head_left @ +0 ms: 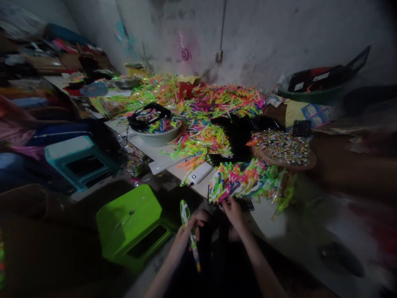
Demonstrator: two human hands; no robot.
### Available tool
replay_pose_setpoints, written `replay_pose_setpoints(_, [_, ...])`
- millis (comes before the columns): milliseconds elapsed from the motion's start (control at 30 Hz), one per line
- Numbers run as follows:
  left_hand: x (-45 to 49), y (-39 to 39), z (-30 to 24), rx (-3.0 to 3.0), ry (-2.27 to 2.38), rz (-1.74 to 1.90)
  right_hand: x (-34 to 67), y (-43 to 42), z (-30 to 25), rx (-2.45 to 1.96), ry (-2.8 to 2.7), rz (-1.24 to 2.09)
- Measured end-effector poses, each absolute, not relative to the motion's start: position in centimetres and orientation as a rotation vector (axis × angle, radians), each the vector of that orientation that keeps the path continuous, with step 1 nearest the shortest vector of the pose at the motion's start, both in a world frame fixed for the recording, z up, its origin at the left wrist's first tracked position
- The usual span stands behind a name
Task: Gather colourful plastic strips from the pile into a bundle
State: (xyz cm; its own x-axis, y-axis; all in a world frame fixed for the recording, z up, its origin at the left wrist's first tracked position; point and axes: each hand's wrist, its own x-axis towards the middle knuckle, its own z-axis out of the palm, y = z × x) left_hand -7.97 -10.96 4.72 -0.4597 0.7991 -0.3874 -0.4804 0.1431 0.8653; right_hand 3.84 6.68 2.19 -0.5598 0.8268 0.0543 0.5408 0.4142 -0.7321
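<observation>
Left hand (195,225) closed round a stick (185,211); our right hand (233,212) touches the pile (245,182) on our desk (268,215), pinch unclear to us.

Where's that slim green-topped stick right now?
In the head view, the green-topped stick is in the person's left hand, just below the picture's centre and to the right of the bright green stool.
</observation>
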Motion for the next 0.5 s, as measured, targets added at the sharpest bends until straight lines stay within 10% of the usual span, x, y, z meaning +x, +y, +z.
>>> replay_pose_setpoints(500, [-7.6,-10.1,5.4,0.395,1.411,1.509,3.1,7.1,2.7,-1.148,-2.429,0.628])
